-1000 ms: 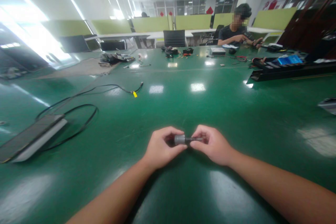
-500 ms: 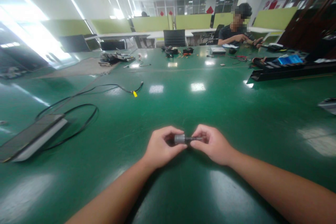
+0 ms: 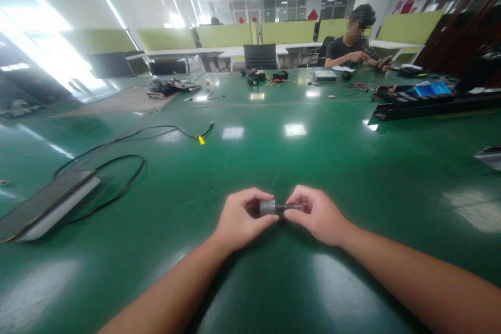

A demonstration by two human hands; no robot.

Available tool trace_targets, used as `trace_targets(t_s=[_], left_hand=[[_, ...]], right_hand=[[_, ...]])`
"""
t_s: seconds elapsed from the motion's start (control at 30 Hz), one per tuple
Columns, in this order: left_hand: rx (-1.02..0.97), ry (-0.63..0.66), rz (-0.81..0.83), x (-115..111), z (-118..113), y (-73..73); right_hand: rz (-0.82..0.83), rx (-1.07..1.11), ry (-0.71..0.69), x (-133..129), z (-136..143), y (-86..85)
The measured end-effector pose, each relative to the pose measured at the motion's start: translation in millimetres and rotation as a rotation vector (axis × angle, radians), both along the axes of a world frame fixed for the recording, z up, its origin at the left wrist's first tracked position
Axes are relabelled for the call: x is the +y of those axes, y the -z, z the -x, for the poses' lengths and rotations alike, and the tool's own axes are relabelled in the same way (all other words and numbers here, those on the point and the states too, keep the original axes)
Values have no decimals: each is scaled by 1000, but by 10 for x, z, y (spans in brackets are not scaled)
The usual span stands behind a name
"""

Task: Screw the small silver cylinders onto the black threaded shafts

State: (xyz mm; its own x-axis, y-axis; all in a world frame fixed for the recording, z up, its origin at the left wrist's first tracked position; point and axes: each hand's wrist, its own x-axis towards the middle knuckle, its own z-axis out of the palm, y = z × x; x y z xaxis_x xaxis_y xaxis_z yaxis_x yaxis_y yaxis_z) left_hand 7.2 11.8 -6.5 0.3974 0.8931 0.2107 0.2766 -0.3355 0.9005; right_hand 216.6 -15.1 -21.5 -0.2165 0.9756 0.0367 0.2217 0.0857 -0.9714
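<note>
Just above the green table [image 3: 250, 167], my left hand [image 3: 241, 219] grips a short grey metal cylinder [image 3: 268, 207] between thumb and fingers. A thin dark rod [image 3: 282, 207] sticks out of the cylinder's right end. My right hand [image 3: 318, 215] pinches that rod near its far end with thumb and fingertips. The cylinder and rod lie in one line, roughly level. I cannot make out what kind of part it is, nor whether rod and cylinder are one piece. My fingers hide both outer ends.
At left lies a flat dark device [image 3: 47, 203] with a looping black cable [image 3: 144, 162] bearing a yellow tag [image 3: 201, 140]. A black rail [image 3: 426, 109] with blue pieces sits at right. Across the table, a person [image 3: 340, 52] sits near a silver box [image 3: 324, 76] and several small parts.
</note>
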Motion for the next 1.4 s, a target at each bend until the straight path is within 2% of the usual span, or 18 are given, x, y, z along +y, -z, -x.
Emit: trace_targets(t_s=[0.93, 1.4], left_hand=[[51, -5, -110, 26, 24, -3], [61, -35, -143, 14, 23, -40]], right_hand=[[9, 65, 3, 8, -23, 56], [-10, 59, 32, -5, -19, 9]])
